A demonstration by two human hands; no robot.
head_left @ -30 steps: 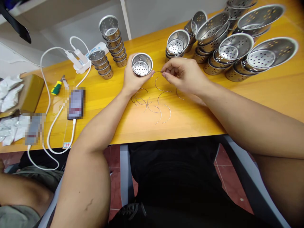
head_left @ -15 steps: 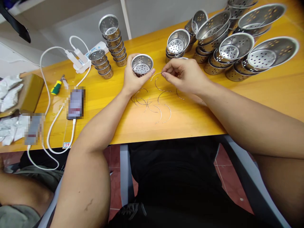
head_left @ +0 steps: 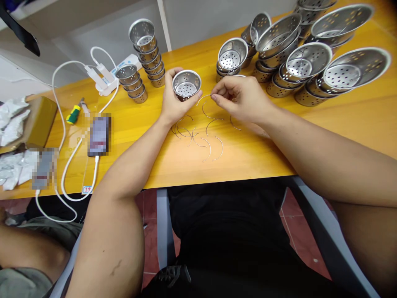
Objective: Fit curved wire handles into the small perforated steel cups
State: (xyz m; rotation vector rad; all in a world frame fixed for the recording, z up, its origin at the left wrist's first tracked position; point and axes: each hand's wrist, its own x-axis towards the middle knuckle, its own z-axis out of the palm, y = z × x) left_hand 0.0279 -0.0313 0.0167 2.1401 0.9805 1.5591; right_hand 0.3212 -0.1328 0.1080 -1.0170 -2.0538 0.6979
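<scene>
Perforated cup: this metal cup (head_left: pixel 186 85), mouth up and tipped slightly towards me, is in my left hand above or on the worktop (head_left: pixel 257 161); I can't tell whether its base touches.
Left hand: my fingers and thumb (head_left: pixel 173 101) curl round the cup's side, open only as wide as its body, thumb at the near right.
Right hand: at 3 o'clock from the cup, my thumb and forefinger (head_left: pixel 240 97) are pinched closed on one end of a curved wire.
Curved wire: this thin arc (head_left: pixel 203 98) bows from my right fingertips towards the cup, its free end apart from it.
Loose wires: more thin arcs (head_left: pixel 222 148) lie from 5 to 6 o'clock, some crossing.
Left stacks: the short stack (head_left: pixel 133 85) stands at 9 o'clock, the taller one (head_left: pixel 149 54) at 10.
Right stacks: several nested perforated cups (head_left: pixel 233 58) stand around 2 to 3 o'clock, beyond my right hand.
Power strip: white (head_left: pixel 107 82), between 9 and 10 o'clock, behind the short stack, plugs in it.
Phone: at 8 o'clock (head_left: pixel 99 136), white cable (head_left: pixel 96 165) attached.
Screwdriver: green and yellow (head_left: pixel 73 115), between 8 and 9 o'clock, past the phone.
</scene>
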